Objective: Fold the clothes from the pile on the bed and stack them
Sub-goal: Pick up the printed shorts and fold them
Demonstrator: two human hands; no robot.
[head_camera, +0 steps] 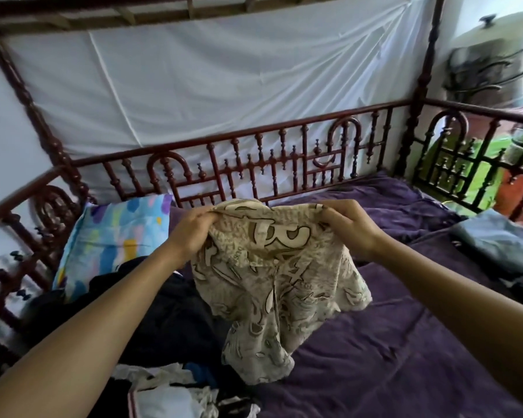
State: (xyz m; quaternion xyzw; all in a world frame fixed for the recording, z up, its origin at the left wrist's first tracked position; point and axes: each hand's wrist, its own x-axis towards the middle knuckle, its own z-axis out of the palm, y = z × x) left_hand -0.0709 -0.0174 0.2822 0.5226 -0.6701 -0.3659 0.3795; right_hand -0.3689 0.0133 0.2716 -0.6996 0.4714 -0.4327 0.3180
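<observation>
**A:** Closest to us, lower left, the pile of clothes (169,387): darks and whites tangled together, so plenty is left to fold.

**B:** And one piece is up out of it?

**A:** Yes, the beige printed garment (272,282), hanging in the air over the purple bedspread (405,357). The left hand (191,233) pinches one end of its top edge and the right hand (351,227) the other, fingers curled into the cloth.

**B:** Why hold it that way?

**A:** My guess is that its own weight pulls it straight before the first fold.

**B:** Shorts or a top?

**A:** Can't tell, it's too bunched.

**B:** Further out?

**A:** A colourful pillow (112,236) on the left by the carved wooden rail (254,164). Blue-grey cloth (501,251) lies at the right edge. That may be the stack, but I can't confirm it. A white sheet (224,86) hangs behind everything.
</observation>
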